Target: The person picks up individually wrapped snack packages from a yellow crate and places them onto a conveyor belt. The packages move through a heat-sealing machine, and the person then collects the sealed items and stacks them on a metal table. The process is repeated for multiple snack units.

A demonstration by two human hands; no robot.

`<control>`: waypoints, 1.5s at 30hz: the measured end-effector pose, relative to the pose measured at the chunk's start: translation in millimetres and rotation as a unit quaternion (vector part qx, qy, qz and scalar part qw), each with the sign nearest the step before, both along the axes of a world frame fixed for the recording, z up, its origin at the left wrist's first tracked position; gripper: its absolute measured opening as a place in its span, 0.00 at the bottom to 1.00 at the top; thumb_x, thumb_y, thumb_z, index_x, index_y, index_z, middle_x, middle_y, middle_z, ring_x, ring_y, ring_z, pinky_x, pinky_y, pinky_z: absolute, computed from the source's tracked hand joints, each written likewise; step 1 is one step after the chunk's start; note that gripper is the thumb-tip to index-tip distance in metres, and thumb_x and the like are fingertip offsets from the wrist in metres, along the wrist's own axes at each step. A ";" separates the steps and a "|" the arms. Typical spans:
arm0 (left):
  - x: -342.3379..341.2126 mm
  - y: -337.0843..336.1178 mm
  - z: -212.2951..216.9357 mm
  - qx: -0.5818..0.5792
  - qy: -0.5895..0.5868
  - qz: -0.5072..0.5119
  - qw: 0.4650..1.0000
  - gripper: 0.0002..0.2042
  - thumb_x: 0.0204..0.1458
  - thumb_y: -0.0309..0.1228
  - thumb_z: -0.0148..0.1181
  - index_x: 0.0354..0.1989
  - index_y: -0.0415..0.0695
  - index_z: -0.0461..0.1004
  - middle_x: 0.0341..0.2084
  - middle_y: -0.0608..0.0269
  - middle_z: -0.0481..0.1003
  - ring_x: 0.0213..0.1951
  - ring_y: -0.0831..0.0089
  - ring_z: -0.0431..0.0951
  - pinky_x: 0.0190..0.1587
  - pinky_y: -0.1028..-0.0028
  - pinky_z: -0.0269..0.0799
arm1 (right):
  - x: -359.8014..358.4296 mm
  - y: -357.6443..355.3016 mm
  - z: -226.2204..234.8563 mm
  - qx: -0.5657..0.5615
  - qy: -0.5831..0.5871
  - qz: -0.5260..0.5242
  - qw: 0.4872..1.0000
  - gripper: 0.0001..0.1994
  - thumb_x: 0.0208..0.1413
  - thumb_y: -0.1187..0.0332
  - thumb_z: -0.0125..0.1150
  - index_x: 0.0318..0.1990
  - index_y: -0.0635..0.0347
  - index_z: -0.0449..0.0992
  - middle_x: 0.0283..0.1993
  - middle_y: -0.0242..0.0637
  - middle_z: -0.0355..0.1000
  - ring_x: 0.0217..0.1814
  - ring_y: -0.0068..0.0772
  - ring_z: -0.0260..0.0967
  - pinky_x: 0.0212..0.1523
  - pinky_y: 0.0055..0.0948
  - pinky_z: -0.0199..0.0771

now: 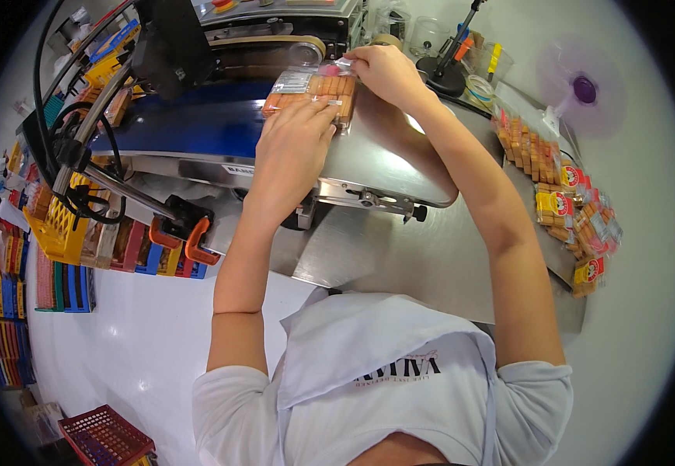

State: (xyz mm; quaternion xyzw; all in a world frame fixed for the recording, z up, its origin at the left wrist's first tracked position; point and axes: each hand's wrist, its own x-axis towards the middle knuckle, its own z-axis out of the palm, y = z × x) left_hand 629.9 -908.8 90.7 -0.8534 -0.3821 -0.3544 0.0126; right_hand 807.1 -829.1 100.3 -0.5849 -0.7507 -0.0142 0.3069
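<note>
- Left hand [291, 147] lies flat on the clear plastic pack of orange-brown biscuits [312, 92].
- Right hand [384, 71] fingers pinch its open end.
- Pack looks light, crinkly, fragile; best gripped by edges.

A single fisheye view looks steeply down from the person's head, so close that the white-shirted chest fills the lower edge and both forearms rise from it toward the left hand [291, 147] and right hand [388, 74] near the top. It faces forward over the steel bench [431, 256] to the sealing machine [221, 124] at the upper rim. Straight edges bow toward the dark round border, where the white floor [135, 342] on the left and the purple fan [582, 89] on the right lie.
</note>
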 end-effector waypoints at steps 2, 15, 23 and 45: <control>-3.7 1.6 -2.6 -0.009 -0.008 0.010 1.000 0.12 0.46 0.29 0.49 0.40 0.41 0.70 0.41 0.58 0.69 0.46 0.63 0.66 0.48 0.68 0.57 | -0.9 1.1 -1.1 0.008 -0.007 0.000 1.000 0.12 0.46 0.65 0.46 0.35 0.58 0.74 0.30 0.46 0.70 0.34 0.45 0.68 0.37 0.35 0.67; -29.9 21.3 -9.7 -0.031 -0.030 0.023 0.999 0.11 0.47 0.28 0.48 0.38 0.40 0.70 0.41 0.59 0.69 0.48 0.66 0.65 0.48 0.69 0.57 | -4.0 16.7 -18.0 0.086 -0.030 0.051 0.995 0.12 0.44 0.65 0.47 0.35 0.53 0.74 0.30 0.41 0.71 0.34 0.42 0.68 0.38 0.38 0.67; -52.9 27.2 -10.7 -0.059 -0.056 0.042 0.996 0.12 0.47 0.27 0.48 0.40 0.40 0.70 0.42 0.54 0.69 0.47 0.61 0.66 0.49 0.70 0.58 | 67.5 -92.1 8.4 -0.061 0.282 0.030 0.957 0.16 0.53 0.67 0.45 0.49 0.58 0.65 0.41 0.37 0.70 0.44 0.24 0.65 0.43 0.23 0.64; 49.2 -36.1 24.5 -0.149 -0.011 -0.282 0.948 0.15 0.47 0.28 0.51 0.45 0.39 0.67 0.46 0.52 0.65 0.49 0.62 0.64 0.51 0.70 0.55 | 296.7 -347.7 -42.8 0.067 0.003 -0.649 0.758 0.11 0.45 0.60 0.50 0.29 0.57 0.72 0.25 0.40 0.70 0.28 0.37 0.69 0.30 0.33 0.67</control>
